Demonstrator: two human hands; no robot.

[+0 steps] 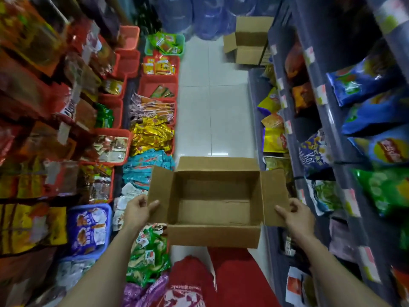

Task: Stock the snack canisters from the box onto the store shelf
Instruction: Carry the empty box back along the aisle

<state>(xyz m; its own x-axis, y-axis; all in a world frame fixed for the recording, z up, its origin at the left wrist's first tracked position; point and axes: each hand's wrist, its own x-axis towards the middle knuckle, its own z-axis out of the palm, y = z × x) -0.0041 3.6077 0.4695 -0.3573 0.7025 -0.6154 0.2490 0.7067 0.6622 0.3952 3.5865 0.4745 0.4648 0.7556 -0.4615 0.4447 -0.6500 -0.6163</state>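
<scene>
An open brown cardboard box (pixel 213 237) is held in front of me over the aisle floor, all flaps folded out. Its inside is bare; no canisters show in it. My left hand (pixel 138 210) grips the left side flap, thumb on top. My right hand (pixel 296 214) grips the right side flap the same way. The grey store shelf (pixel 332 120) runs along my right, filled with bags of chips and snacks. No snack canisters are visible anywhere in the view.
Red, green and blue baskets (pixel 155 85) of packaged snacks line the left side. A second open cardboard box (pixel 247 41) sits at the far end of the white tiled aisle (pixel 212 103). Blue plastic-wrapped bundles (pixel 199 14) stand behind it.
</scene>
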